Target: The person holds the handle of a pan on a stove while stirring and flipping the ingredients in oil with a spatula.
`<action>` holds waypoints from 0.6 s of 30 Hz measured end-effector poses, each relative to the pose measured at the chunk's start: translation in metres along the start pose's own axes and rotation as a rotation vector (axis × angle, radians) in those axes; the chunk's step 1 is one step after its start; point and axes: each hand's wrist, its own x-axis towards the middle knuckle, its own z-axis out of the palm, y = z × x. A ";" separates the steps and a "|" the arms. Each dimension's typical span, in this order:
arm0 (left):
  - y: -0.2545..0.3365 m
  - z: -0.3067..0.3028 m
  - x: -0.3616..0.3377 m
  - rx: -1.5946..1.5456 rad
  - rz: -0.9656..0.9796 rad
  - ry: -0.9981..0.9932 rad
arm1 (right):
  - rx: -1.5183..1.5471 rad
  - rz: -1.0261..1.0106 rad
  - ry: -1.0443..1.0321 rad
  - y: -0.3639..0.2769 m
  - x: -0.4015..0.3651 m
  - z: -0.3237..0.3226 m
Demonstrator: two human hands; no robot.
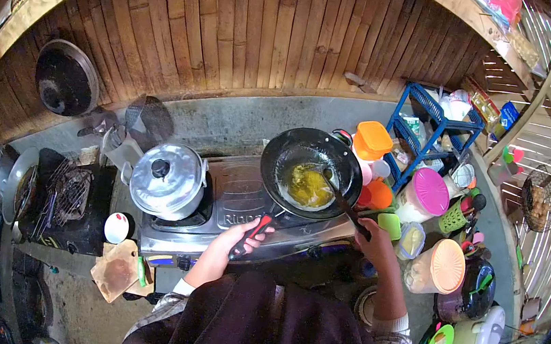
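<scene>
A black wok (277, 155) sits on the right side of the steel gas stove (244, 199). In its bottom lies a yellow, egg-like food (309, 186) with a wet shine. My left hand (234, 241) is closed around the wok's red and black handle (255, 233). My right hand (377, 238) grips a black spatula (348, 210) by its handle end, and the tip reaches into the yellow food. The exact shape of that tip is hard to make out. A lidded silver pot (167, 183) stands on the stove's left side.
Plastic containers crowd the right, among them an orange-lidded tub (372, 139), a pink-lidded jar (430, 192) and a peach-lidded jar (448, 265). A blue rack (423, 142) stands behind them. At left are a charcoal stove (71, 209), a cutting board (117, 269) and a green-handled knife (141, 270).
</scene>
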 end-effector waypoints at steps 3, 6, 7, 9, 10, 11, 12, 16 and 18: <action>0.002 0.003 0.000 0.034 0.007 0.019 | 0.004 -0.009 -0.003 -0.017 -0.010 -0.021; 0.005 0.001 0.004 0.056 0.019 0.012 | 0.002 0.108 -0.044 -0.053 -0.017 -0.045; 0.006 0.001 0.005 0.056 0.019 0.011 | 0.001 0.109 -0.043 -0.058 -0.019 -0.052; 0.008 0.000 0.008 0.038 0.021 0.045 | -0.024 0.134 -0.089 -0.063 -0.022 -0.060; 0.010 -0.006 0.011 -0.015 0.007 0.020 | -0.025 0.135 -0.086 -0.059 -0.024 -0.060; 0.011 -0.008 0.012 -0.014 0.005 0.017 | -0.084 0.122 -0.087 -0.050 -0.026 -0.060; 0.012 -0.008 0.013 -0.018 0.009 0.020 | -0.144 0.108 -0.088 -0.046 -0.028 -0.061; 0.019 -0.005 0.017 -0.031 0.013 0.006 | -0.150 0.078 -0.135 -0.063 -0.033 -0.074; 0.023 -0.002 0.017 -0.028 0.017 0.001 | -0.161 0.100 -0.169 -0.071 -0.036 -0.079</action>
